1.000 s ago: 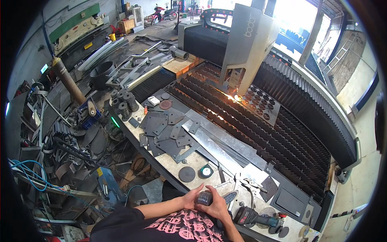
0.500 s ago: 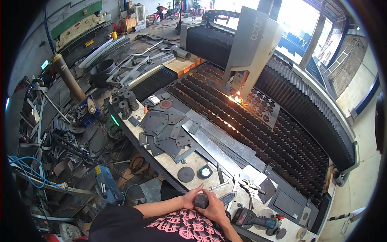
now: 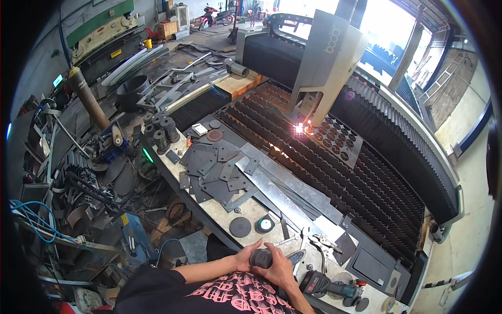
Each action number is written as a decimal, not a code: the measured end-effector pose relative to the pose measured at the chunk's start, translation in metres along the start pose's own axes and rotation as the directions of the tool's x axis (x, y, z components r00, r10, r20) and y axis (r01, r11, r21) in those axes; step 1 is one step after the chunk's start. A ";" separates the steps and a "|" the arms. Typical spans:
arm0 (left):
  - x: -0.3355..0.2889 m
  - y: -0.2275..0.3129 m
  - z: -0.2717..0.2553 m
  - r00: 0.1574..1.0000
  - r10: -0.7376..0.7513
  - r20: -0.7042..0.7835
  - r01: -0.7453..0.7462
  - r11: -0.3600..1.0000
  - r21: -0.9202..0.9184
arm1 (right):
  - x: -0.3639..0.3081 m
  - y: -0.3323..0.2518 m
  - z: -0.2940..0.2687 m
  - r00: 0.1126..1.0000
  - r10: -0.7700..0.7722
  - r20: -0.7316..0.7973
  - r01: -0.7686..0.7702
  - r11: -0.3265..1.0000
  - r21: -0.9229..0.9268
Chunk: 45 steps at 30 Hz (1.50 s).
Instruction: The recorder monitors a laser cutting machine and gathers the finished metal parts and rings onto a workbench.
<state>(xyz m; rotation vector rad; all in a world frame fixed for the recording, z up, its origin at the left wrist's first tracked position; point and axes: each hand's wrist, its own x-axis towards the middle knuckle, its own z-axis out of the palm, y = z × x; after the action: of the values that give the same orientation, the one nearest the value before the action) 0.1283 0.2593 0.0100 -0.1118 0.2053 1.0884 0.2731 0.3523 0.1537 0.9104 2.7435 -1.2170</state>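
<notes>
Close to my body, at the near edge of the bench, I hold a stack of dark round metal discs (image 3: 260, 258) between both hands. My left hand (image 3: 243, 258) is wrapped around the stack's left side, and my right hand (image 3: 278, 270) closes on its right side, thumbs toward the top. Just beyond my hands on the bench lie a single dark disc (image 3: 240, 227), a round tape measure (image 3: 265, 224) and a wrench (image 3: 288, 239). Right of my right hand rests a cordless angle grinder (image 3: 329, 285), with several loose discs around it.
Flat dark metal plates (image 3: 214, 170) are heaped on the bench's left part, with stacked discs (image 3: 161, 131) at its far corner. Beyond it, a laser cutting machine (image 3: 327, 68) throws sparks over its slatted bed (image 3: 376, 199). Scrap metal and a gas cylinder (image 3: 89, 99) crowd the left.
The glow under the cutting head has shifted slightly left and turned more whitish-pink. My hands keep their hold on the disc stack with hardly any movement.
</notes>
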 end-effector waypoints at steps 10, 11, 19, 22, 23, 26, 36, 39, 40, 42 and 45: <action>-0.008 -0.001 0.014 0.980 0.046 -0.196 -0.061 0.995 -0.073 | 0.007 -0.006 -0.001 1.000 -0.010 -0.015 0.010 1.000 0.024; -0.007 -0.001 0.004 0.997 0.039 -0.060 -0.044 0.996 -0.083 | 0.008 -0.010 -0.003 1.000 0.002 0.020 -0.002 1.000 0.009; -0.010 0.000 0.007 0.998 0.046 0.052 -0.041 0.994 -0.101 | 0.007 -0.012 0.000 0.999 -0.007 0.033 0.008 0.999 -0.038; -0.008 -0.002 0.003 0.995 0.061 -0.084 -0.061 0.998 -0.003 | 0.005 -0.014 0.004 1.000 -0.004 0.006 0.004 0.999 -0.052; -0.006 -0.002 -0.001 0.996 0.055 -0.073 -0.055 0.998 -0.008 | 0.005 -0.014 0.005 1.000 0.002 0.005 -0.002 0.998 -0.068; -0.005 -0.002 -0.003 0.996 0.031 -0.084 -0.034 0.999 -0.032 | 0.005 -0.012 0.006 0.999 0.039 -0.019 -0.039 0.999 -0.007; -0.002 -0.004 -0.010 0.984 0.101 -0.144 -0.097 0.995 0.039 | 0.002 -0.013 0.011 0.999 -0.015 0.030 0.017 0.998 -0.067; -0.001 -0.005 0.003 0.965 0.096 -0.244 -0.083 0.995 0.062 | -0.002 -0.007 0.015 0.999 -0.040 -0.011 0.038 0.992 -0.117; 0.001 -0.006 0.003 0.965 0.096 -0.244 -0.083 0.995 0.063 | -0.002 -0.003 0.016 0.998 -0.053 0.027 0.056 0.987 -0.148; 0.005 -0.009 0.004 0.963 0.095 -0.251 -0.076 0.994 0.084 | -0.001 0.001 0.018 0.996 -0.064 0.063 0.074 0.981 -0.179; -0.001 -0.007 0.000 0.998 0.056 -0.042 -0.053 0.997 0.062 | 0.001 0.000 0.017 0.991 -0.110 0.074 0.123 0.974 -0.191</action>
<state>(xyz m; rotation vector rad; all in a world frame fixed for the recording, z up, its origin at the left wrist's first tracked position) 0.1343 0.2554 0.0102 -0.0759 0.2821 1.1338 0.2691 0.3413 0.1416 0.6892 2.8369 -0.9481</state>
